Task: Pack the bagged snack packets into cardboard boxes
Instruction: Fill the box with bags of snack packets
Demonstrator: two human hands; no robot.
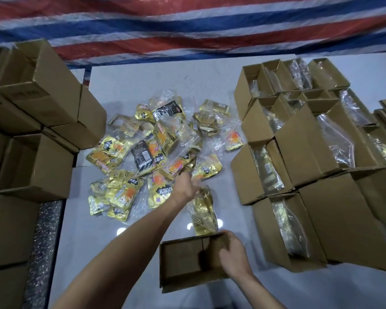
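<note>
Left hand (184, 186) grasping the top of a bag of gold snack packets (203, 210), held upright just beyond the open cardboard box (183, 259) — right hand (232, 253) curled over that box's far rim — with the pile of bags (152, 148) behind on the white table (120, 85), filled boxes (299, 152) at right.

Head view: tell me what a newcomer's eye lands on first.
The heap of gold snack packets in clear zip bags at the middle of the white table draws the eye first. Just nearer, the left hand grips one bag at the far rim of an open cardboard box, whose rim the right hand holds. Rows of filled boxes stand on the right, and empty boxes are stacked on the left.
</note>
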